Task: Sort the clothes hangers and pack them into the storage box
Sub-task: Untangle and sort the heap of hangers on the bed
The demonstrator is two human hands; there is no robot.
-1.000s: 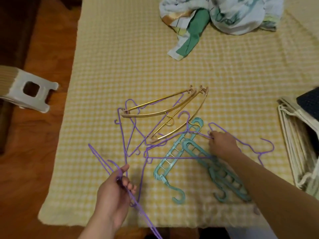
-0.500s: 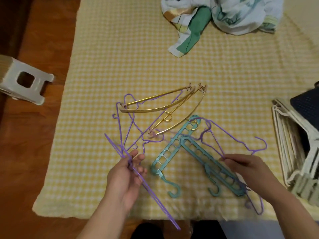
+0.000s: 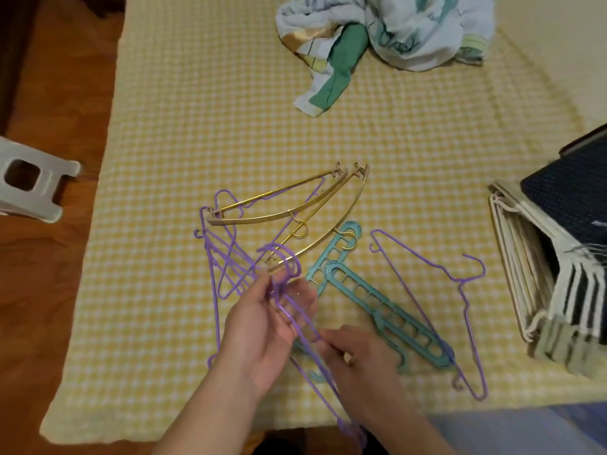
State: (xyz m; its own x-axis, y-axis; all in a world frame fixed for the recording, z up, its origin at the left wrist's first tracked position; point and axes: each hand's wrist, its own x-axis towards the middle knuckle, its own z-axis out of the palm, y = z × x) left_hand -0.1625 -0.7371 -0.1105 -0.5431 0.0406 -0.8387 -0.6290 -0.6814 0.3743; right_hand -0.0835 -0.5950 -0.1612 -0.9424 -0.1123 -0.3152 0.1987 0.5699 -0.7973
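My left hand (image 3: pixel 262 326) grips a bunch of purple wire hangers (image 3: pixel 295 310) near their hooks, just above the yellow checked blanket (image 3: pixel 197 110). My right hand (image 3: pixel 358 359) pinches the same purple wires lower down, beside the left hand. Two gold hangers (image 3: pixel 282 211) lie crossed beyond my hands. Two teal slotted hangers (image 3: pixel 377 303) lie to the right of them. One more purple hanger (image 3: pixel 466 290) lies flat further right. Other purple hangers (image 3: pixel 223 254) lie under the gold ones at the left.
A stack of white hangers (image 3: pixel 525 274) lies at the right edge next to a dark blue fabric box (image 3: pixel 571 195). Crumpled printed cloth (image 3: pixel 387 31) lies at the far end. A grey plastic stool (image 3: pixel 29 182) stands on the wooden floor at the left.
My right hand has let go of the purple hanger at the right, which now lies flat, and moved left to my left hand's bunch. My left hand has moved right and up with its hangers.
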